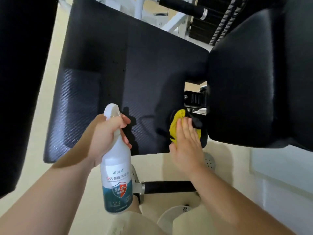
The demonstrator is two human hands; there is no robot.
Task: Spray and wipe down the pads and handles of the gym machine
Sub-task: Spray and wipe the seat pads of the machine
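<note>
"One cloth, then. Where is it?"

"The yellow cloth [174, 128] sits against the near right corner of the seat pad [127, 82], at the notch beside the back pad [250, 85]. The right hand [186, 146] presses it there with straight fingers, palm flat, nothing curled round it."

"How will it handle?"

"Soft and light, I judge. It is bunched, and a dark fold pokes out past the fingertips. A flat palm spreads it best; for edges, pinch a folded wad. The pad looks firm and textured with a sheen, so the cloth should glide."

"And the spray bottle?"

"The spray bottle [116, 168] hangs upright in the left hand [105, 138], whose fingers wrap its neck under the white trigger head. I cannot tell how full it is; the neck looks the surest hold."

"Handles?"

"One black handle [169, 186] lies below the seat, another handle [183, 5] at the top. Both look stiff and round, so wrapping the cloth around them should suit."
</note>
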